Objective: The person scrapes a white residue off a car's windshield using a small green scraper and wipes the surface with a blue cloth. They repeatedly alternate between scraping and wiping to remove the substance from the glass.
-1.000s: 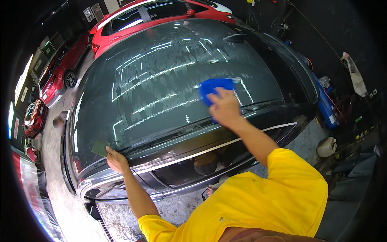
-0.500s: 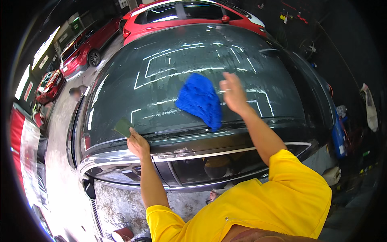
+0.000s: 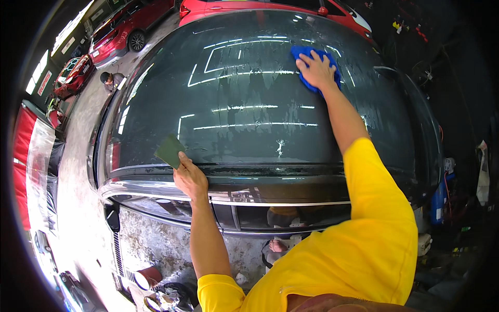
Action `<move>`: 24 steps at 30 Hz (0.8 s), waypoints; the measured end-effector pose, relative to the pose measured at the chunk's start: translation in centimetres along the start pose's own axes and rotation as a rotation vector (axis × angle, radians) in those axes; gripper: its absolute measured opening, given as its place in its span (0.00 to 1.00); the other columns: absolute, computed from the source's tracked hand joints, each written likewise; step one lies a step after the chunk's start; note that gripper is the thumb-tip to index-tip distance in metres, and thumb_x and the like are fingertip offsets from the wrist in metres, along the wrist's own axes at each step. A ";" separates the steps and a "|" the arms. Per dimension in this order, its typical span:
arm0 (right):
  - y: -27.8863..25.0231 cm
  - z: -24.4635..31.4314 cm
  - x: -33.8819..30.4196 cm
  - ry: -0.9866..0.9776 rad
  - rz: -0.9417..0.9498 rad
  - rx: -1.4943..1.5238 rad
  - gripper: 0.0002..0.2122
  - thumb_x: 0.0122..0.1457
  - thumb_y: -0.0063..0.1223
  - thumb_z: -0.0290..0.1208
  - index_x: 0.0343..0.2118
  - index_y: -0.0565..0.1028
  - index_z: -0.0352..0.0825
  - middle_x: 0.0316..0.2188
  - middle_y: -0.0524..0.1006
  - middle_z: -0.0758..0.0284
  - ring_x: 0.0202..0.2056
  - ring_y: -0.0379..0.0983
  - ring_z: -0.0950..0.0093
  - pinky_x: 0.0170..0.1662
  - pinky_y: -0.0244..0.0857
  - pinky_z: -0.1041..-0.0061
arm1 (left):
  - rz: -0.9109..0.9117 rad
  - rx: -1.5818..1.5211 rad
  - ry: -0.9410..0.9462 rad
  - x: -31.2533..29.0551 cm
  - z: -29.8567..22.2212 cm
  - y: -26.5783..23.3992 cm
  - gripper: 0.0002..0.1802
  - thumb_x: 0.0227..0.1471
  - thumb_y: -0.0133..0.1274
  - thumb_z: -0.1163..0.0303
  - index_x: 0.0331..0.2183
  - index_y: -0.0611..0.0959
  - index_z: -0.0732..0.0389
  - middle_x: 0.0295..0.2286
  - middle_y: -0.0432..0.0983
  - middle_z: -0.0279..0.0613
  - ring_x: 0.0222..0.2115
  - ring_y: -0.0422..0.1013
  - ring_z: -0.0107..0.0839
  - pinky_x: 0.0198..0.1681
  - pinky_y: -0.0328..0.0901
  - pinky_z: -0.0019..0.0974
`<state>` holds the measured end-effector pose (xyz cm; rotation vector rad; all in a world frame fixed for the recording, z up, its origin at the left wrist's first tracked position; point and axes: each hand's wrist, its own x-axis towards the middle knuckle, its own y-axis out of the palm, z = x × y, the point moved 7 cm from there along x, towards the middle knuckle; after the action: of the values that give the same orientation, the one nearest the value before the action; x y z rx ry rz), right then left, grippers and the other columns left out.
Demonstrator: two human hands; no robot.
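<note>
A dark car roof, glossy and streaked with wet marks, fills the middle. On its far right part lies a crumpled blue microfiber cloth. My right hand presses down on the cloth, fingers spread over it and arm stretched out. Over the near left part of the roof, my left hand grips a thin, flat olive-green square pad by its corner. The fingers beneath the pad are partly hidden.
Beyond the roof stand a red car and another red car. A person is at the car's left side. Near my feet are a reddish-brown bucket and a floor grate. A blue cylinder stands at right.
My right hand, earlier in the air beside the cloth, is now on it, and the cloth lies farther away and to the right. My left hand still holds the pad. The view has shifted.
</note>
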<state>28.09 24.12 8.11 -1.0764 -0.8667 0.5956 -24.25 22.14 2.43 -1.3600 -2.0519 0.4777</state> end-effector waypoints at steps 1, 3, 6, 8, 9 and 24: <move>0.2 -1.0 1.7 0.079 0.003 0.017 0.25 0.65 0.40 0.57 0.63 0.71 0.57 0.71 0.58 0.65 0.69 0.48 0.48 0.65 0.40 0.31 | -0.006 0.004 -0.003 0.0 -0.1 0.2 0.29 0.69 0.40 0.52 0.36 0.82 0.69 0.28 0.80 0.53 0.32 0.75 0.54 0.38 0.66 0.53; 0.4 1.4 2.0 -0.007 0.044 -0.011 0.25 0.65 0.39 0.55 0.62 0.71 0.56 0.70 0.59 0.66 0.68 0.51 0.48 0.65 0.42 0.31 | -0.005 0.012 -0.038 0.1 0.0 0.4 0.30 0.69 0.40 0.50 0.37 0.83 0.68 0.29 0.81 0.53 0.33 0.76 0.55 0.38 0.66 0.54; 0.1 8.8 -3.0 -0.331 0.027 -0.073 0.22 0.63 0.40 0.48 0.59 0.74 0.56 0.64 0.66 0.66 0.62 0.61 0.49 0.60 0.53 0.32 | 0.011 0.056 -0.117 0.1 0.1 0.5 0.32 0.68 0.39 0.48 0.37 0.85 0.67 0.31 0.82 0.54 0.35 0.77 0.56 0.39 0.67 0.55; -0.4 14.2 -9.0 -0.552 0.120 -0.027 0.22 0.60 0.42 0.46 0.57 0.75 0.54 0.63 0.66 0.63 0.58 0.63 0.51 0.56 0.58 0.33 | 0.000 0.046 -0.158 -0.1 0.6 0.5 0.35 0.67 0.37 0.44 0.37 0.87 0.65 0.34 0.84 0.54 0.37 0.78 0.56 0.41 0.66 0.57; -1.2 16.6 -12.9 -0.642 0.127 0.044 0.22 0.59 0.44 0.46 0.56 0.76 0.53 0.62 0.67 0.62 0.58 0.62 0.51 0.55 0.60 0.34 | -0.030 0.003 -0.141 -0.1 1.3 0.3 0.37 0.67 0.37 0.42 0.37 0.87 0.66 0.34 0.84 0.54 0.36 0.77 0.57 0.41 0.66 0.57; -8.1 -21.1 -15.0 0.017 -0.070 0.017 0.25 0.60 0.49 0.56 0.59 0.73 0.58 0.65 0.65 0.68 0.66 0.56 0.57 0.63 0.52 0.38 | 0.044 -0.223 0.311 -11.4 -10.6 4.2 0.25 0.71 0.41 0.60 0.52 0.75 0.75 0.51 0.71 0.67 0.47 0.67 0.59 0.53 0.59 0.52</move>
<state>37.70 -1.21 6.53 -1.0297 -0.8797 0.5340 -11.08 12.97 4.37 -1.5057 -1.8613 0.0478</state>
